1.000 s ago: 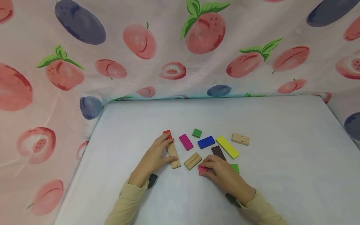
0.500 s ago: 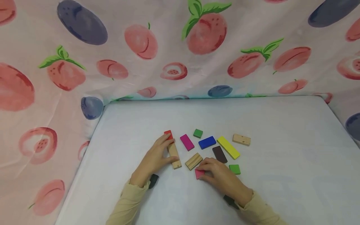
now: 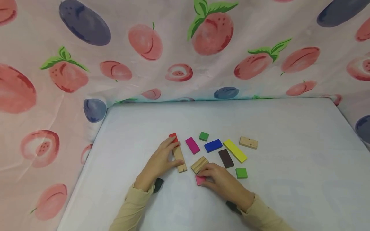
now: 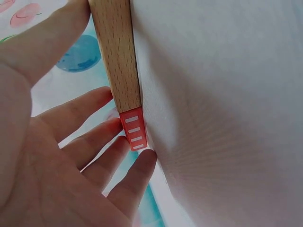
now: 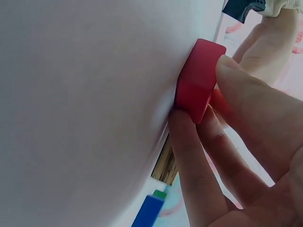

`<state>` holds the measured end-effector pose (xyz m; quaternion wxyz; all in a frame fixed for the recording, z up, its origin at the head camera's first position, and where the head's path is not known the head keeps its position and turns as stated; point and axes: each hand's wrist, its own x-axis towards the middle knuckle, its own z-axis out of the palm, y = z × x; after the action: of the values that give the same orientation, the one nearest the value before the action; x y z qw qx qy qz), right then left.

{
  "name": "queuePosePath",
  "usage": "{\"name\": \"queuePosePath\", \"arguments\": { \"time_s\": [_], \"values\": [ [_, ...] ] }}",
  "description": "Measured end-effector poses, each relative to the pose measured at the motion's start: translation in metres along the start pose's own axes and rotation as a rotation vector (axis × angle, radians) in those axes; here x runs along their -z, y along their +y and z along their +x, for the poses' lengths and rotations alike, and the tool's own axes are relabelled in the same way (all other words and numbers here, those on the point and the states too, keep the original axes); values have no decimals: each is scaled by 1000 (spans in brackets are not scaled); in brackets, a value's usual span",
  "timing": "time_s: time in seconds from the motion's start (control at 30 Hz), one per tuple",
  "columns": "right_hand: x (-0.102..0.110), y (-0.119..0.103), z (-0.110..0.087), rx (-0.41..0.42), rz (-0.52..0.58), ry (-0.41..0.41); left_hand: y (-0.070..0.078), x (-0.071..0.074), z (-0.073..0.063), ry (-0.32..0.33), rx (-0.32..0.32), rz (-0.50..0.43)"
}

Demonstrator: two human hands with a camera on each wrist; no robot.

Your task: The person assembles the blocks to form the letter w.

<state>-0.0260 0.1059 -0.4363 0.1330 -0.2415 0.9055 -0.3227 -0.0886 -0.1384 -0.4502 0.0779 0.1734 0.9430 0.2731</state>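
Observation:
My left hand (image 3: 157, 162) lies along a red block (image 3: 174, 138) and a plain wooden block (image 3: 180, 159) set end to end. In the left wrist view, the fingertips touch the side of the red block (image 4: 134, 131), while the thumb reaches up beside the wooden block (image 4: 117, 56). My right hand (image 3: 224, 183) pinches a small pink block (image 3: 199, 180) between thumb and fingers. Up close in the right wrist view, this pink block (image 5: 201, 78) looks deep red. Just behind it is a striped wooden block (image 3: 198, 164), partly covered by the right fingers.
Beyond the hands lie magenta (image 3: 192, 145), small green (image 3: 203, 136), blue (image 3: 213, 145) and yellow blocks (image 3: 235, 150). A dark brown block (image 3: 226, 158) and a light green block (image 3: 241, 173) are near the right hand. Another wooden block (image 3: 248, 142) sits farther right on the white table (image 3: 300, 154).
My right hand has slid left and slightly nearer with the pink block, uncovering the brown and light green blocks. The left hand stays in place on its blocks.

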Motion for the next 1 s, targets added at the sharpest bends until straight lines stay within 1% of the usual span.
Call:
{"name": "queuePosePath", "arguments": {
  "time_s": [0.17, 0.4, 1.0],
  "values": [
    [-2, -3, 3, 0, -7, -17, 1, 1, 0, 1, -4, -2],
    [-5, -6, 6, -25, -16, -17, 2, 4, -2, -1, 8, -7],
    [-8, -11, 12, -2, 7, -13, 2, 2, -2, 6, -5, -19]
  ]
}}
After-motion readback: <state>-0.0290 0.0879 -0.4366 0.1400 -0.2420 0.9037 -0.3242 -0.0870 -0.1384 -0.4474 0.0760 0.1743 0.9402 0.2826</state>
